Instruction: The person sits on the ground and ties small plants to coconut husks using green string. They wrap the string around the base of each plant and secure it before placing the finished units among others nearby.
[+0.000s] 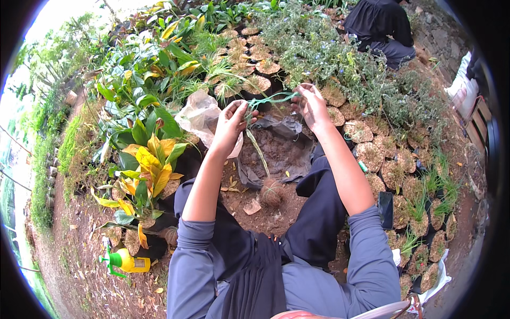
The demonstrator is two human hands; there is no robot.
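Green twine (275, 98) stretches in loose strands between my two raised hands. My left hand (232, 119) pinches its left end, where the strands bunch and hang down. The other end is between the fingers of my right hand (312, 104). Below, a round fibre-wrapped root ball (272, 192) sits on the soil between my legs. A pale green stem (259, 153) rises from the ball toward my left hand; whether the hand touches it, I cannot tell. Behind the ball lies a dark plastic sheet (297, 172) holding brown fibrous material (271, 149).
A crumpled clear plastic bag (201, 115) lies beside my left hand. Yellow-leaved plants (153, 163) crowd the left, near a yellow spray bottle (133, 260). Several potted plants (370, 155) line the right, with a phone (385, 210) on them. Another person (378, 28) crouches at the far right.
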